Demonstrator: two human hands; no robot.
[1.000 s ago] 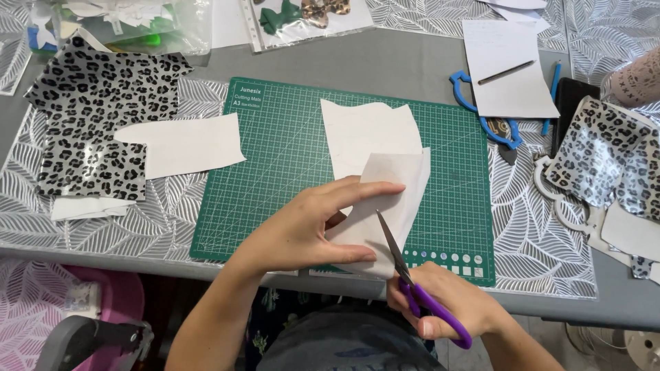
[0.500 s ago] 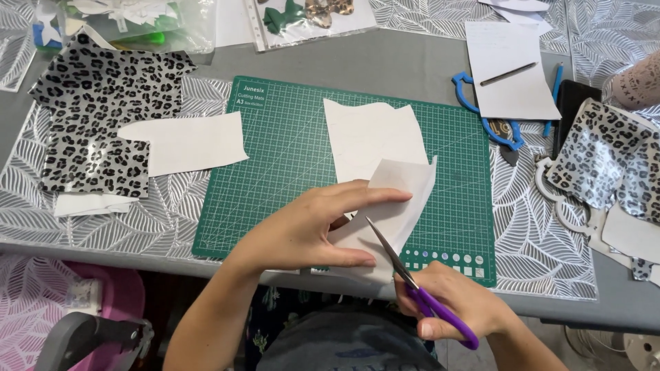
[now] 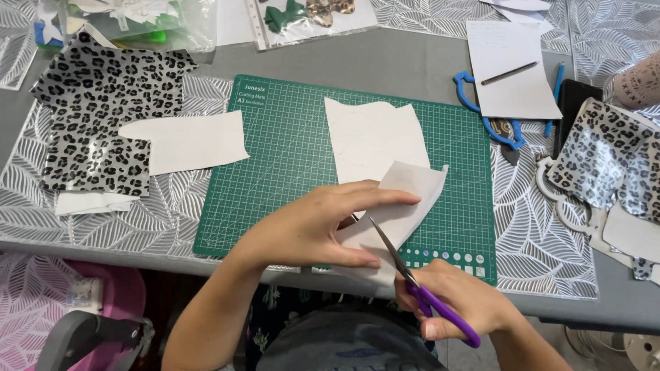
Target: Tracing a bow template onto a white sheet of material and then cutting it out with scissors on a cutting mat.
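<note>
1. White paper piece [image 3: 405, 206], lower centre of the frame: our left hand [image 3: 309, 230] pinches it flat between thumb and fingers.
2. Purple-handled scissors [image 3: 412, 282]: our right hand [image 3: 460, 306] is closed through the loops, blades cutting into the paper.
3. Green cutting mat [image 3: 289, 158] beneath; a white printed label sits at its upper-left corner.
4. Clear plastic packet [image 3: 309, 17], top centre, holds bows.

- Green cutting mat [image 3: 289, 151] lies bare on its left half: open passage.
- White paper piece [image 3: 375, 134] covers its far middle.
- Leopard-print sheets [image 3: 103, 103] crowd the far left.
</note>
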